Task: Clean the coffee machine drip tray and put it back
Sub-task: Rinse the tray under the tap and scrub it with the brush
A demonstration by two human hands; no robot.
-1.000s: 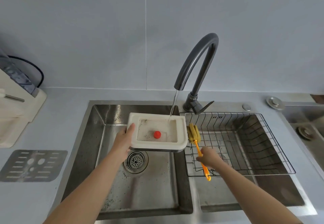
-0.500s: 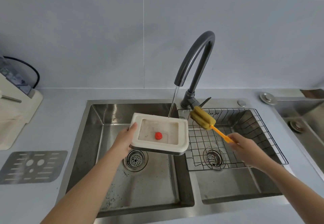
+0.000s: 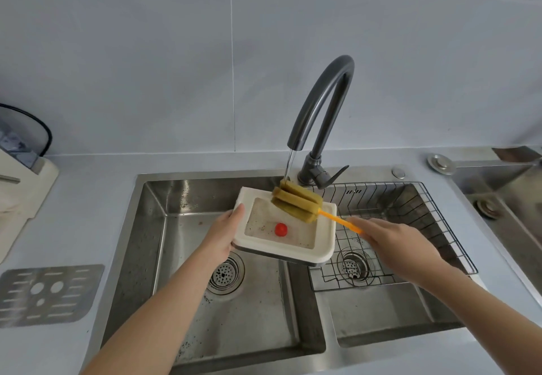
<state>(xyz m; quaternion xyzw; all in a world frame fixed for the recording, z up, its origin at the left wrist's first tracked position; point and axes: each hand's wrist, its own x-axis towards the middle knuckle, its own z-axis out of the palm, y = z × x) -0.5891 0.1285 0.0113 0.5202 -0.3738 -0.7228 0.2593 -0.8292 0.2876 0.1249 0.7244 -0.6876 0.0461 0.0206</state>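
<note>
Over the sink [image 3: 164, 198] our left hand [image 3: 221, 238] clamps the drip tray [image 3: 324, 237] by its left edge — our right hand [image 3: 396, 239], fingers curled, holds the sponge brush [image 3: 296, 201] over its far rim.

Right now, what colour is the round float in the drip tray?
Red; the float stands out against the white drip tray in the head view.
</note>
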